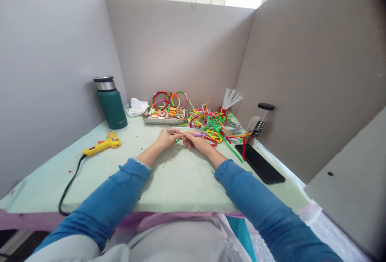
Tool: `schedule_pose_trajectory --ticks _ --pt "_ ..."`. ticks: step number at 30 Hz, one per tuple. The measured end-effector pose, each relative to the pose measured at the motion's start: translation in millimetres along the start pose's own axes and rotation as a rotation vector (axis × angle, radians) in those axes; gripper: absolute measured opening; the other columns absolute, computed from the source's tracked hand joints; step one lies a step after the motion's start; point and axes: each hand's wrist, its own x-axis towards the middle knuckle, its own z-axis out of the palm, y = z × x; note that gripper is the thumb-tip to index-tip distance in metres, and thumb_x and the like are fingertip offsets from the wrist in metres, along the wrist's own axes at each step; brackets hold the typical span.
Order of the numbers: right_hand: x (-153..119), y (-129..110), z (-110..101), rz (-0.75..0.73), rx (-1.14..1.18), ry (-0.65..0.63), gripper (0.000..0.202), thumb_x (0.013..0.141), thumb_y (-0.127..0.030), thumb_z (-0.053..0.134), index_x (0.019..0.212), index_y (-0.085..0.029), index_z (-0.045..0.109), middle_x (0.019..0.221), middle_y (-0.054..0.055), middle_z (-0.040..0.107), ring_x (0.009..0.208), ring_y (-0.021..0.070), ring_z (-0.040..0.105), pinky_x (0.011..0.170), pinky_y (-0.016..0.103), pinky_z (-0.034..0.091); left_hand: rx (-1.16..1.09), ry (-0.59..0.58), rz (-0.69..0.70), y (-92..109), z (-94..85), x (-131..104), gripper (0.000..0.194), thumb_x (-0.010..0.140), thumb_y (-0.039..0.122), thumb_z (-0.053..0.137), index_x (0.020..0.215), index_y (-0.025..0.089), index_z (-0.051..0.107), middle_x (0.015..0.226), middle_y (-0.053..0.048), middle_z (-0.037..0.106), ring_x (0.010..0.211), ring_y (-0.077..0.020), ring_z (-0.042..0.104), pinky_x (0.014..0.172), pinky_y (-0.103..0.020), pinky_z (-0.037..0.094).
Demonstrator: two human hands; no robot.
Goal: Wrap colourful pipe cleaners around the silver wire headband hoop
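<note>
Both hands meet over the middle of the table. My left hand [168,138] is closed on the left side of a thin grey hoop [189,128], and my right hand [195,140] pinches its near side. A purple pipe cleaner piece [199,135] shows at my right fingers; whether it is wrapped on the hoop I cannot tell. A bit of green pipe cleaner [177,141] pokes out by my left fingertips. Just beyond and to the right lies a tangled heap of coloured pipe cleaners [208,119]. My fingers partly hide the hoop.
A yellow glue gun [104,144] with a black cord lies left, near a green bottle [111,107]. Behind are a metal tray [164,120] of small pieces, wrapped rings [161,97] and glue sticks [230,99]. A phone [261,163] and clear bottle [261,120] are right. Grey partitions enclose the table.
</note>
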Motion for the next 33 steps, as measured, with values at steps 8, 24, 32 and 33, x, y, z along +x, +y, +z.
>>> schedule_pose_trajectory --ticks 8,24,32,33 --pt "3 6 -1 -0.038 0.005 -0.01 0.036 0.089 -0.045 0.048 0.071 -0.017 0.06 0.061 0.0 0.057 0.045 0.0091 0.046 0.044 0.024 0.033 -0.084 -0.011 -0.089 7 1.5 -3 0.037 0.062 0.046 0.073 0.068 0.01 0.064 0.044 0.002 0.053 0.033 -0.0059 0.034 0.036 -0.022 0.022" --pt "2 0 2 -0.001 -0.063 -0.011 0.038 0.089 -0.044 0.046 0.068 -0.016 0.059 0.062 0.001 0.059 0.045 0.0089 0.045 0.043 0.023 0.033 -0.163 -0.086 -0.13 -1 -0.2 -4 0.037 0.063 0.048 0.072 0.064 0.012 0.061 0.053 -0.001 0.061 0.033 -0.0046 0.036 0.035 -0.022 0.02" --pt "-1 -5 5 0.007 -0.075 0.002 0.036 0.088 -0.041 0.047 0.065 -0.016 0.058 0.058 0.0 0.056 0.044 0.0088 0.045 0.043 0.023 0.031 -0.194 -0.14 -0.142 -3 -1.2 -5 0.036 0.065 0.048 0.069 0.059 0.013 0.06 0.038 0.003 0.047 0.031 -0.005 0.031 0.036 -0.022 0.017" --pt "0 -5 4 0.009 -0.073 0.003 0.036 0.088 -0.041 0.047 0.065 -0.016 0.058 0.059 0.0 0.056 0.044 0.0088 0.045 0.043 0.023 0.031 -0.199 -0.14 -0.146 -3 -1.1 -5 0.037 0.065 0.048 0.069 0.059 0.013 0.06 0.038 0.003 0.047 0.031 -0.0049 0.031 0.036 -0.022 0.017"
